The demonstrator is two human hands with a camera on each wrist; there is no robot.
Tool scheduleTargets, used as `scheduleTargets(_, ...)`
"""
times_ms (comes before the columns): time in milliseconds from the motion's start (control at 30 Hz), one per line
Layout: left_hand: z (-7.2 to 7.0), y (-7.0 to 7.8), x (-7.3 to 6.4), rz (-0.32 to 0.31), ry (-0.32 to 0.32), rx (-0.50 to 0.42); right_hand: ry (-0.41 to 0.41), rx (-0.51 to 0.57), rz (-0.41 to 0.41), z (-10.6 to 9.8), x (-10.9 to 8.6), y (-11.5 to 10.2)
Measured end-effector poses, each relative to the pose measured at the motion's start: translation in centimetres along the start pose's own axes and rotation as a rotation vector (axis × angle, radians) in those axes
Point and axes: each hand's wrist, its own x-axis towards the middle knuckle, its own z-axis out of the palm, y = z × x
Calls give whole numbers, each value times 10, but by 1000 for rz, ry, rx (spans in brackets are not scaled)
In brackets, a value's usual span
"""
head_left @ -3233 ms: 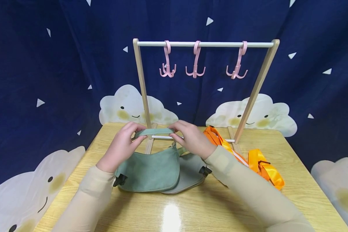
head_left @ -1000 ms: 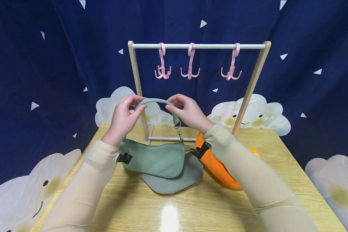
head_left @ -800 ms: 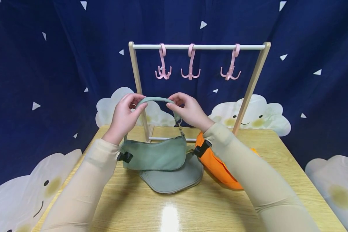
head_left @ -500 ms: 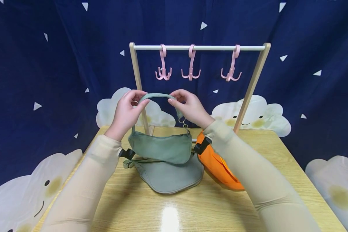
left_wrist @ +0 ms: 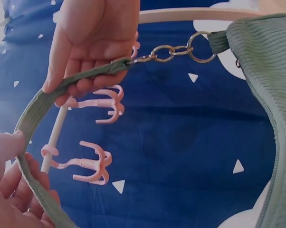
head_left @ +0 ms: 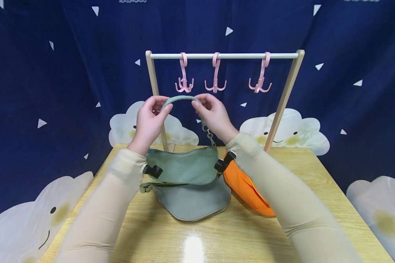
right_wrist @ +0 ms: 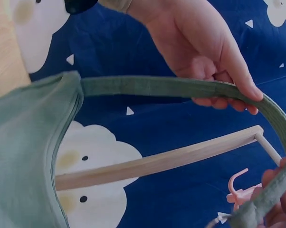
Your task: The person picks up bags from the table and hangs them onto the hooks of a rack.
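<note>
A green corduroy shoulder bag hangs upright from its strap, which arches between my hands. My left hand pinches the strap's left side between thumb and fingers. On the other side, my right hand pinches it above the gold chain that links strap to bag. Behind and above the strap, pink hooks hang from the white rod. The left wrist view shows the bag's zip and ribbed cloth at right. Under the bag, a grey-green bag lies on the table, partly covered.
An orange bag lies on the table at right, partly behind my right forearm. The rack's wooden posts stand at the back. A dark blue curtain with clouds and triangles hangs behind.
Both hands have raised the strap from low over the table to just below the hooks. The green bag has lifted with it, uncovering more of the grey-green bag and its strap.
</note>
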Motion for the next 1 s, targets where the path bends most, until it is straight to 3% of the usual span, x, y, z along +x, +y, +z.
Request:
scheduleTargets(367, 17, 1, 8, -39, 80, -122, 77, 115, 52, 6, 9, -2)
scheduleTargets(567, 25, 1, 10, -113, 109, -237, 128, 139, 73, 7, 12, 3)
scheduleTargets(1000, 31, -2, 25, -238, 93, -347, 262, 233, -14, 16, 22, 7)
